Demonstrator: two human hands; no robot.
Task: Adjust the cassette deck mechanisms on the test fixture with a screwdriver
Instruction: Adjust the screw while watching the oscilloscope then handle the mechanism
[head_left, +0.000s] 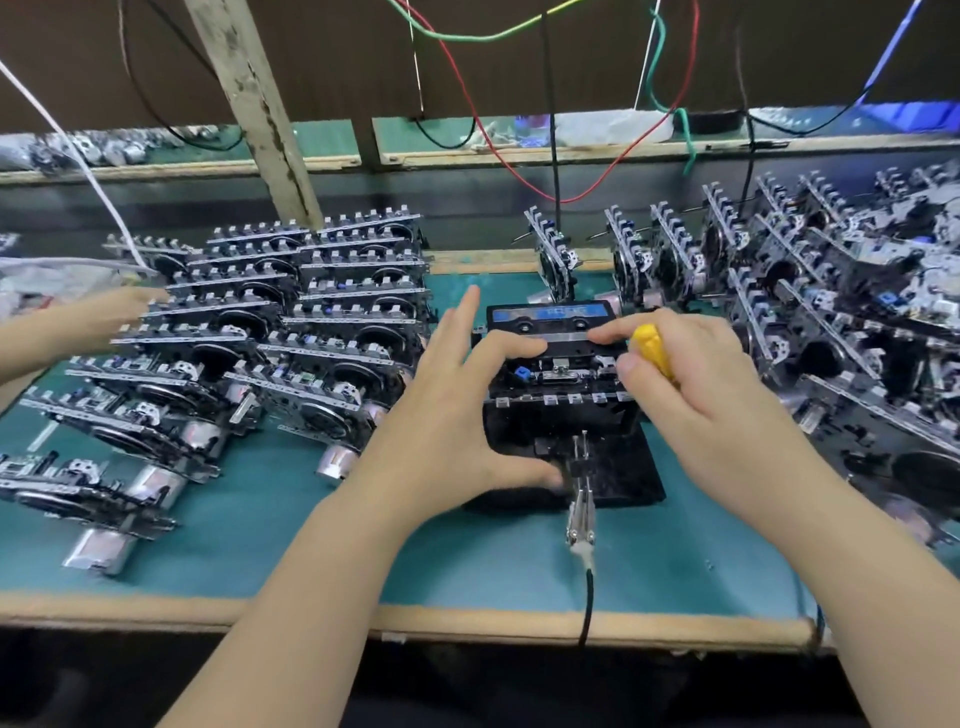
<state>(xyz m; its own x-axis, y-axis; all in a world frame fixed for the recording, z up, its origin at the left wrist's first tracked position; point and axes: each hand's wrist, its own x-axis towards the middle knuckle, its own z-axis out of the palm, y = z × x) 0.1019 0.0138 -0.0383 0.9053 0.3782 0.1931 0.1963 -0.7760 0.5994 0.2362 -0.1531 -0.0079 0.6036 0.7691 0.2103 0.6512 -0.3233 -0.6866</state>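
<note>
Yellow-handled screwdriver (653, 349) sits clamped in the right hand (711, 395) over a cassette deck mechanism (558, 371) on the black test fixture (613, 467), mid-worktop (467, 566). Left hand (447, 421) braces the fixture, fingers apart. The cassette's (550, 317) blue label is too blurred to read.

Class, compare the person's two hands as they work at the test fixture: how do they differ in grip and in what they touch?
The left hand holds no tool; the right hand grips a yellow screwdriver. The left hand is spread, thumb at the fixture's front and a finger on the cassette deck mechanism; the right hand's fingers are curled, forefinger reaching onto the mechanism. Both touch the same mechanism.
</note>
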